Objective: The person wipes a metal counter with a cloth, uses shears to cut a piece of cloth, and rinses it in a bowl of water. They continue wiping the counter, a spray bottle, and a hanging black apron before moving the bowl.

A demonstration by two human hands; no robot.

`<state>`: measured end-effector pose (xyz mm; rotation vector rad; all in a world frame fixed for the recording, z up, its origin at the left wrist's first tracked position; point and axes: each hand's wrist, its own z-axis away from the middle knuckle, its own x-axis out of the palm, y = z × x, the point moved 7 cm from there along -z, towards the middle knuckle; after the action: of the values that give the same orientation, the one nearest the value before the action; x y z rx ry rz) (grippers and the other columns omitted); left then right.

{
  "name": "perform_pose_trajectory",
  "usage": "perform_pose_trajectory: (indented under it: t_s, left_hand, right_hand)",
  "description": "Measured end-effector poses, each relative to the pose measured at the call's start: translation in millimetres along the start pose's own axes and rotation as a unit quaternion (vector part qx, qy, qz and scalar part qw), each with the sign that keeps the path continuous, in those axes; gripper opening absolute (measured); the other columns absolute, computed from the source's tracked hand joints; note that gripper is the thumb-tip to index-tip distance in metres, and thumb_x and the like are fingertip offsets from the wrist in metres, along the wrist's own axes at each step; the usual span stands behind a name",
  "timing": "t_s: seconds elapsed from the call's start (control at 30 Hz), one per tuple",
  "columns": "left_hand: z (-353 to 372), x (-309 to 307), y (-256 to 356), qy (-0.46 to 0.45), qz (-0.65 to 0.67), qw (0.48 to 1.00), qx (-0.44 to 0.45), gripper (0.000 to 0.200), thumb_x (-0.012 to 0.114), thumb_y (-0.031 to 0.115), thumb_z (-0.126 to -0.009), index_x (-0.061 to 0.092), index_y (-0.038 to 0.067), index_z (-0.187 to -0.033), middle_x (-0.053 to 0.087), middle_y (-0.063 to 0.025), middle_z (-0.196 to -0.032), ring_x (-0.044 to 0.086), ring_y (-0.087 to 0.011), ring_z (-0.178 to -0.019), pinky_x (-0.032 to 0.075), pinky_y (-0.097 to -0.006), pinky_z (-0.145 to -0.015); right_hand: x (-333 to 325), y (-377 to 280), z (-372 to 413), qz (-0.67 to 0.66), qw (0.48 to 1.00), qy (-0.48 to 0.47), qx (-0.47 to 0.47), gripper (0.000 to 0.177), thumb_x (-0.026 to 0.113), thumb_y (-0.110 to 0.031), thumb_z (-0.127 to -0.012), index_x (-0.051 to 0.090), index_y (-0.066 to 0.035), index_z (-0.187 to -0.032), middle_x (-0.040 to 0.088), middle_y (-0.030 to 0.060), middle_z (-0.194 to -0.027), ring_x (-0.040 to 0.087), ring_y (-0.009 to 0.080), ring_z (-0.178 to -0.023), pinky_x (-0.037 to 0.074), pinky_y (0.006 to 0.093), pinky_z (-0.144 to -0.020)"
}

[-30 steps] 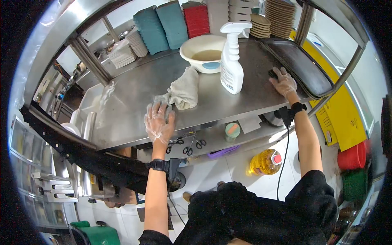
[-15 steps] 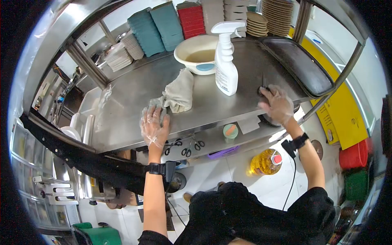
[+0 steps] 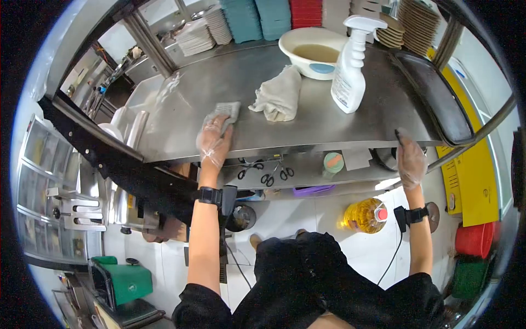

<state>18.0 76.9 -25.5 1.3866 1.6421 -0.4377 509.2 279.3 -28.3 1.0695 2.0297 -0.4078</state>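
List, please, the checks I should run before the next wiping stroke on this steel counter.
1. Left hand on the scouring pad: ok, its fingers lie flat on it.
2. Right hand gloved like the left: ok.
3. Cloth apart from the pad: ok.
4. Spray bottle upright on the counter: ok.
5. Whether the right hand, at the counter's front edge, holds anything: cannot tell.

Bright, even light, heavy fisheye vignette
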Motion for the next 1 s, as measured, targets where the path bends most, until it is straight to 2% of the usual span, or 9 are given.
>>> perform_pose_trajectory:
  t_s: [0.13,0.2,0.27,0.47,0.5,0.53,0.63,0.83,1.0]
  left_hand:
    - [19,-20,-40,0.022,0.006,0.998,-0.052,0.030,0.066,0.020,-0.087,0.067,0.013,-0.116,0.066,-0.0163,-0.118,0.062,-0.0372,-0.109,0.050,-0.0456,-0.092]
    - [31,-27,-29,0.031,0.005,0.999,-0.026,0.029,0.067,0.020,-0.087,0.067,0.012,-0.115,0.066,-0.0166,-0.117,0.063,-0.0387,-0.104,0.050,-0.0474,-0.092]
    - [38,-21,-2,0.036,0.050,0.998,0.016,0.030,0.066,0.020,-0.088,0.066,0.015,-0.118,0.067,-0.0130,-0.117,0.064,-0.0352,-0.106,0.049,-0.0456,-0.093]
    - [34,2,106,-0.023,0.045,0.992,0.114,0.034,0.066,0.028,-0.087,0.067,0.020,-0.120,0.063,-0.0070,-0.125,0.058,-0.0336,-0.114,0.043,-0.0476,-0.099]
    - [32,6,101,-0.026,0.046,0.992,0.115,0.034,0.066,0.028,-0.087,0.067,0.020,-0.120,0.063,-0.0070,-0.125,0.058,-0.0336,-0.114,0.043,-0.0476,-0.099]
    - [29,10,91,-0.025,0.048,0.992,0.116,0.035,0.066,0.028,-0.087,0.067,0.020,-0.121,0.063,-0.0068,-0.125,0.058,-0.0329,-0.114,0.044,-0.0467,-0.098]
    - [18,0,47,-0.017,0.019,0.996,0.085,0.036,0.066,0.027,-0.087,0.067,0.019,-0.122,0.065,-0.0074,-0.124,0.059,-0.0309,-0.115,0.045,-0.0432,-0.099]
    - [7,-23,-86,0.056,-0.051,0.996,-0.040,0.034,0.065,0.020,-0.087,0.068,0.016,-0.121,0.065,-0.0116,-0.124,0.058,-0.0317,-0.116,0.043,-0.0427,-0.103]
    - [10,-33,-87,0.083,-0.050,0.994,-0.040,0.028,0.065,0.027,-0.088,0.072,0.018,-0.113,0.065,-0.0084,-0.125,0.058,-0.0320,-0.117,0.045,-0.0454,-0.100]
  right_hand:
    - [-3,7,12,-0.329,0.909,0.048,0.251,0.032,0.063,-0.015,-0.096,0.060,-0.005,-0.126,0.069,0.0152,-0.114,0.068,0.0269,-0.100,0.052,0.0349,-0.087]
    - [6,9,19,-0.330,0.903,0.081,0.262,0.031,0.063,-0.016,-0.097,0.061,-0.002,-0.125,0.068,0.0140,-0.113,0.066,0.0195,-0.104,0.049,0.0304,-0.090]
    - [38,16,37,-0.429,0.828,-0.009,0.360,0.031,0.065,-0.016,-0.096,0.062,-0.001,-0.124,0.068,0.0116,-0.114,0.063,0.0165,-0.104,0.047,0.0288,-0.092]
    - [-15,-132,18,-0.502,0.808,-0.068,0.301,0.028,0.067,-0.009,-0.091,0.066,-0.004,-0.119,0.069,0.0060,-0.115,0.064,0.0160,-0.103,0.047,0.0304,-0.096]
    - [-23,-163,15,-0.487,0.834,-0.067,0.251,0.027,0.068,-0.009,-0.090,0.067,-0.006,-0.117,0.070,0.0072,-0.113,0.065,0.0206,-0.105,0.048,0.0326,-0.096]
    - [-48,-205,6,-0.262,0.964,-0.041,0.002,0.026,0.070,-0.009,-0.089,0.068,-0.010,-0.115,0.071,0.0086,-0.113,0.068,0.0264,-0.104,0.051,0.0347,-0.092]
    - [-35,-250,0,-0.473,0.873,-0.034,0.117,0.025,0.071,-0.009,-0.088,0.068,-0.012,-0.112,0.072,0.0087,-0.112,0.071,0.0289,-0.097,0.055,0.0352,-0.083]
    - [-34,-278,5,-0.436,0.892,-0.020,0.113,0.026,0.070,-0.008,-0.089,0.066,-0.011,-0.114,0.072,0.0089,-0.112,0.072,0.0286,-0.096,0.056,0.0336,-0.080]
    - [-43,-293,-1,-0.405,0.908,-0.024,0.104,0.028,0.069,-0.008,-0.090,0.066,-0.011,-0.117,0.072,0.0102,-0.112,0.072,0.0290,-0.094,0.057,0.0348,-0.077]
